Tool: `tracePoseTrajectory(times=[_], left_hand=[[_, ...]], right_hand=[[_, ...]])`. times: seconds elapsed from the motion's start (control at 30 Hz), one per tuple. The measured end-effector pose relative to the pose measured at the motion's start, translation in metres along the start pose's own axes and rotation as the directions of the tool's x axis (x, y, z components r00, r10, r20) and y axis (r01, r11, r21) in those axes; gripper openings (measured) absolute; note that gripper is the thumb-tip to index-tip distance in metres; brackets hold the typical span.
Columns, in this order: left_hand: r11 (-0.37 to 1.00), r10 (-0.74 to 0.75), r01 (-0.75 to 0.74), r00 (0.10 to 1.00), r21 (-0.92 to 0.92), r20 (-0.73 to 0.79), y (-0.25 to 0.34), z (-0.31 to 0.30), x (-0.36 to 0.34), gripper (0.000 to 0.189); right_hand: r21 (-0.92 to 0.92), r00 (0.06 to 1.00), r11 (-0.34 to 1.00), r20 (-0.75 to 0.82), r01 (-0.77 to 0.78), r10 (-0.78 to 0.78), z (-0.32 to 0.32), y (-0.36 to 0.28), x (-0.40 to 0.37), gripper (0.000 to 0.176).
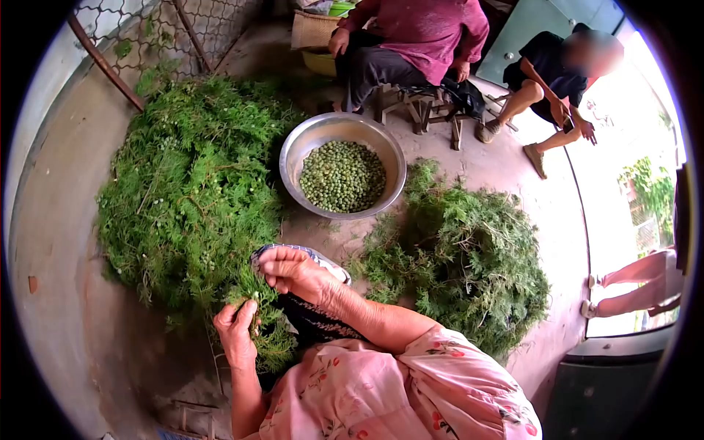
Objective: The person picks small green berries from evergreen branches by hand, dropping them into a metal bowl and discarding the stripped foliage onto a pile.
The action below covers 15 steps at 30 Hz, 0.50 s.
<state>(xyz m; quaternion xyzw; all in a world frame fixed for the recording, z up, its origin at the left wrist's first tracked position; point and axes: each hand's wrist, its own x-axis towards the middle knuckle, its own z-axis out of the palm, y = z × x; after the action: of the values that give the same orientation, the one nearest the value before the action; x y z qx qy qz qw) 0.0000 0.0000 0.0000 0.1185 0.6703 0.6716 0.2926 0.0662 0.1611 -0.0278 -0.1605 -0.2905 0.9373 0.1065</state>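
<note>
My left hand [237, 330] is closed round the stem of a leafy evergreen sprig [275, 348], which hangs over my lap. Just above it, my right hand [297, 273] has its fingers curled in a pinch, and whatever is in them is hidden. A few pale green cones show among the sprig's leaves near my left thumb. Past my hands stands a wide metal basin [288, 165], part filled with small round green cones [342, 176]. A large heap of evergreen branches [194, 191] lies to the left, reaching close to both hands.
Another heap of cut branches [477, 257] lies right of the basin. One person in a pink shirt [425, 37] sits behind the basin by a wooden stool [418, 110]. Someone in dark clothes [546, 81] sits farther right. A person's legs [634, 282] show at the doorway.
</note>
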Motion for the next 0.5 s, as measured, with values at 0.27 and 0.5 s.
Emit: tracePoseTrajectory(times=[0.27, 0.5], left_hand=[[0.996, -0.052, 0.057, 0.996, -0.073, 0.071, 0.006, 0.003, -0.003, 0.011], [0.995, -0.04, 0.042, 0.999, -0.088, 0.022, 0.01, 0.007, -0.005, 0.01]], right_hand=[[-0.351, 0.978, 0.933, 0.156, -0.076, 0.138, 0.009, -0.003, -0.016, 0.017], [-0.357, 0.968, 0.932, 0.207, -0.062, 0.143, 0.015, 0.0, -0.019, 0.017]])
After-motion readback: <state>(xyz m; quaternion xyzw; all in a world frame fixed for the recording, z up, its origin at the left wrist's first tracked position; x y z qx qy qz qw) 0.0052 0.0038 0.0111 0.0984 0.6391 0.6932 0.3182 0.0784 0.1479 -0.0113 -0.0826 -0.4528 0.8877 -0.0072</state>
